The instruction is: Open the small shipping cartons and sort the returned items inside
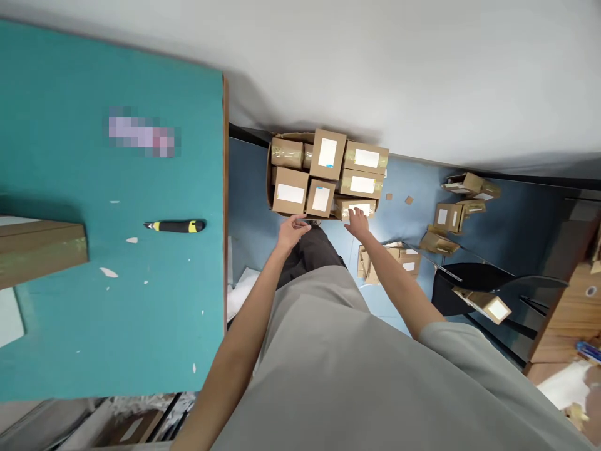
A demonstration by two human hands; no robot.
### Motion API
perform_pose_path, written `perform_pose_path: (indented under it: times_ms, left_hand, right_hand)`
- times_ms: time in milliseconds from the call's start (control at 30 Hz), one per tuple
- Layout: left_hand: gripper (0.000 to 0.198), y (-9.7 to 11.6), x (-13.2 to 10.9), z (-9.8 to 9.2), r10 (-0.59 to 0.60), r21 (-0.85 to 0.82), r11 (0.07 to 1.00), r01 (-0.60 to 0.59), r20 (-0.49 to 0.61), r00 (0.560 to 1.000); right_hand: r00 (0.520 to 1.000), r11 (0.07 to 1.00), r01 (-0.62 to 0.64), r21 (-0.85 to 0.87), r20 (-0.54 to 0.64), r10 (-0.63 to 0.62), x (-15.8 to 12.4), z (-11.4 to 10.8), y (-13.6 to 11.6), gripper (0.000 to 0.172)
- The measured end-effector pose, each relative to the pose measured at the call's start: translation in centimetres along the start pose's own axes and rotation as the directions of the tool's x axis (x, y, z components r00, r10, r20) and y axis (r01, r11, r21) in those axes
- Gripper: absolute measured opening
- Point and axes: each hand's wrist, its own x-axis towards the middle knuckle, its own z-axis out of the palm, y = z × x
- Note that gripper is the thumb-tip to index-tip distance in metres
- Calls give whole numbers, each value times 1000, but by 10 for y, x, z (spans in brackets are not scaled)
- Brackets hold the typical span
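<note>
A large open carton [269, 181] stands on the floor by the wall, packed with several small brown cardboard boxes bearing white labels. My left hand [292, 232] is at its near edge, below a labelled box [290, 190], with fingers stretched out and nothing visible in them. Over the front right corner, my right hand [357, 223] has its fingers apart on or just above a taped box [342, 207]. Whether it touches that box I cannot tell for certain. Another labelled box [320, 198] sits between the two hands.
On the left is a green-topped table [154, 326] with a black and yellow utility knife [173, 226] and a long cardboard box [44, 250]. More boxes [448, 216] lie on the blue floor at right, near a black chair [462, 282]. A wooden cabinet [570, 307] stands farther right.
</note>
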Motion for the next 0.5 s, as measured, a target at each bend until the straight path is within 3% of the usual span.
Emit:
perform_pose_path:
  times_ms: [100,200,300,400,500]
  left_hand:
    - [51,-2,15,15,49,-9,999,-49,14,999]
    - [49,-11,25,18,95,-32,995,-95,-8,995]
    - [49,-26,29,14,117,-28,993,-118,-16,993]
    - [46,-44,27,5,114,-10,993,-114,-36,993]
    - [47,-60,24,-5,80,-31,996,-82,-68,994]
  right_hand:
    - [999,995,24,-96,41,-20,27,9,9,82]
    - [993,945,80,-317,105,-49,52,24,19,98]
    - [977,766,145,-626,212,-11,71,39,26,117]
    - [962,560,187,-807,266,61,83,54,29,127]
    - [964,499,168,-850,248,99,92,67,30,123]
